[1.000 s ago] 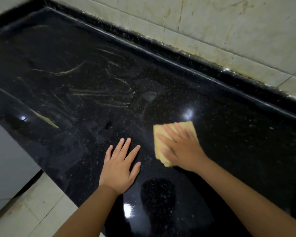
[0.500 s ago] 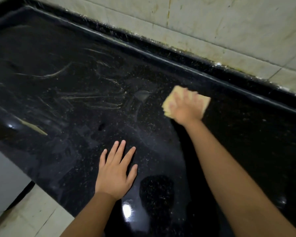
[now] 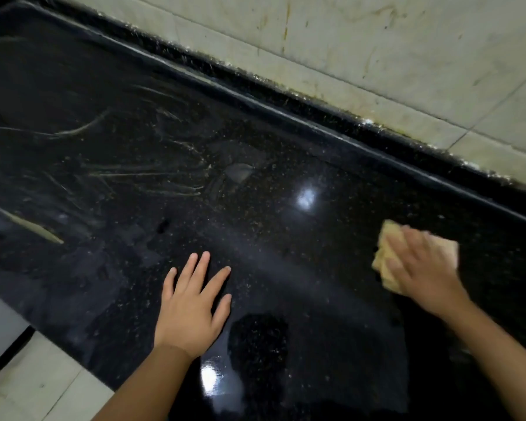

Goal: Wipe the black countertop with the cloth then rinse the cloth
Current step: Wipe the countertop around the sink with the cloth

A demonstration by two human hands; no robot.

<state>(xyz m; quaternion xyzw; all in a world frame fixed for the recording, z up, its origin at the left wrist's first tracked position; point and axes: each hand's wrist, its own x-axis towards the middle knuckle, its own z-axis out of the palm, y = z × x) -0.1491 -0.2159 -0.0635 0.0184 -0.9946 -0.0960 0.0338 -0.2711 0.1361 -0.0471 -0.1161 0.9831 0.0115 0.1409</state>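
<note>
The black speckled countertop [image 3: 255, 208] fills the view, with pale smears and streaks across its left half. A folded yellow cloth [image 3: 386, 256] lies flat on it at the right. My right hand [image 3: 419, 268] presses down on the cloth, fingers spread over it and blurred by motion. My left hand [image 3: 192, 302] rests flat on the countertop near the front edge, fingers apart, holding nothing.
A raised black lip [image 3: 286, 113] runs along the back of the counter under a stained pale tiled wall [image 3: 377, 56]. The counter's front edge [image 3: 58, 335] drops to a light tiled floor [image 3: 37, 387] at the lower left.
My right hand has slid the cloth from near the back lip toward the right and closer to me. My left hand has stayed flat in place.
</note>
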